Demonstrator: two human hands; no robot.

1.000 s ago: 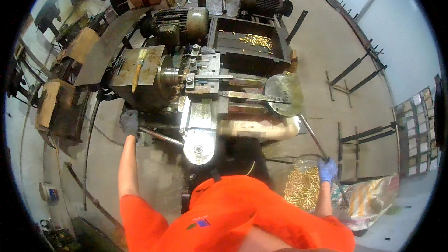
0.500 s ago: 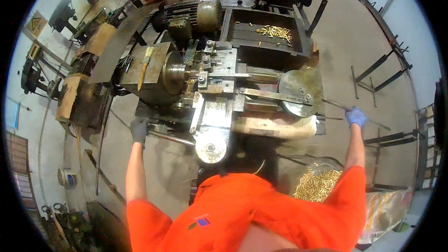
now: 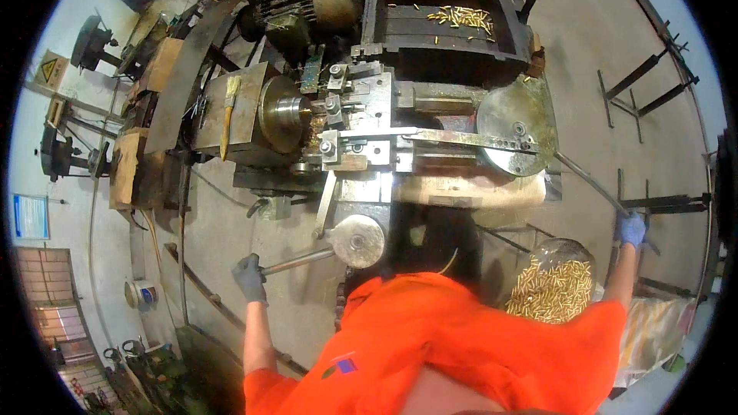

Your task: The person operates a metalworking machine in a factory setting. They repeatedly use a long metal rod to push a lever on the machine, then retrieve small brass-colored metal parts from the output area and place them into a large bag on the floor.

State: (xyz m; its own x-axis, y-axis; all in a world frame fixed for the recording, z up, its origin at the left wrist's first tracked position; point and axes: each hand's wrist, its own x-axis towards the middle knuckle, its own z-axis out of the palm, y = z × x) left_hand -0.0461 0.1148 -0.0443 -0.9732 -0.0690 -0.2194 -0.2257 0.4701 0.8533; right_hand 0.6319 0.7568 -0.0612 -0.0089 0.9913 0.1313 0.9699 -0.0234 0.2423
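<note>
Workshop concrete floor | left hand gripping lathe lever | right hand gripping long handle

Even, bright daylight-like illumination; soft shadow beneath the lathe; mild glare on its steel disc; strong fisheye bending toward black rim; edges slightly soft; centre sharp.

A metalworking shop, built around an old lathe.

The greasy lathe fills the middle of a bare concrete floor. Behind it sits a tray of small brass parts; to its right front, a bin heaped with more brass pieces. Left of the lathe stand other machines and worn wooden boxes, and steel racks line the floor to its right.
</note>
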